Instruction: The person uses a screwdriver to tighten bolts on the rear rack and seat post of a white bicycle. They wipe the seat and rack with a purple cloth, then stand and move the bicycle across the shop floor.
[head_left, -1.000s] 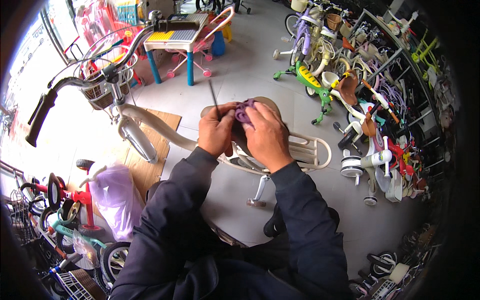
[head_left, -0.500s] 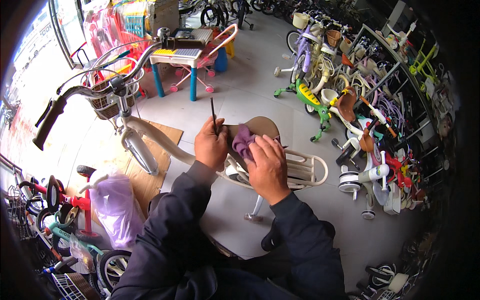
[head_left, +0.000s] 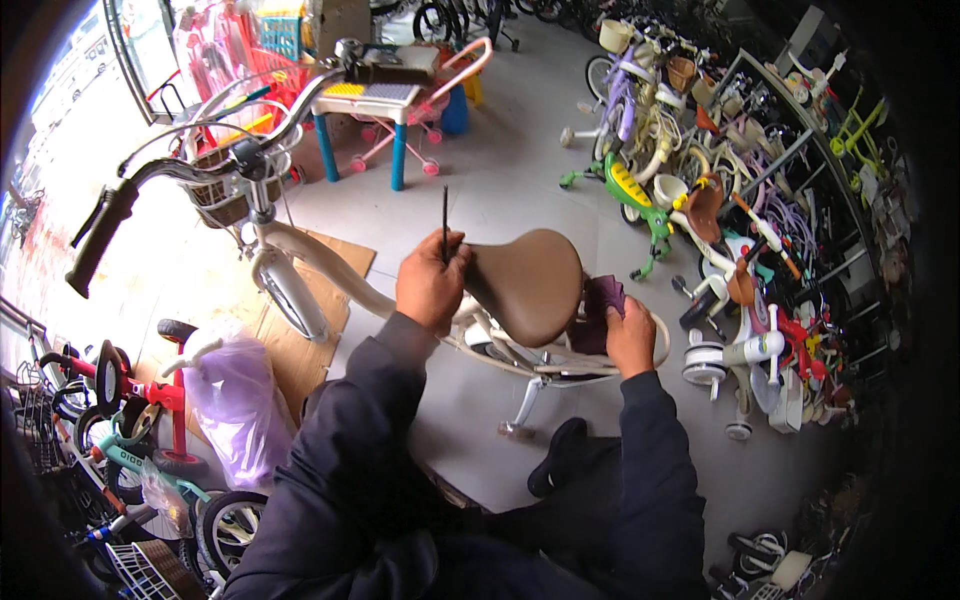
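Note:
A cream bicycle [head_left: 345, 276] stands in front of me with its brown saddle [head_left: 535, 283] below my hands. Closed beside the saddle's narrow front, my left hand [head_left: 430, 284] grips a thin dark rod [head_left: 445, 222] that points up; I cannot tell its exact kind. My right hand [head_left: 631, 338] pinches a dark purple cloth [head_left: 603, 298] just right of the saddle's wide rear, above the rear rack [head_left: 660, 345]. The cloth hangs partly over the rack.
A flattened cardboard sheet [head_left: 345, 258] lies under the front wheel. Left are a bagged purple item [head_left: 238, 410] and small bikes [head_left: 125, 455]. A toy table [head_left: 370, 105] stands ahead. Rows of children's bikes [head_left: 625, 110] and ride-on toys [head_left: 640, 210] line the right.
My right hand has moved right with the cloth, off the saddle top to behind its rear. The saddle surface now shows. My left hand keeps its hold on the rod.

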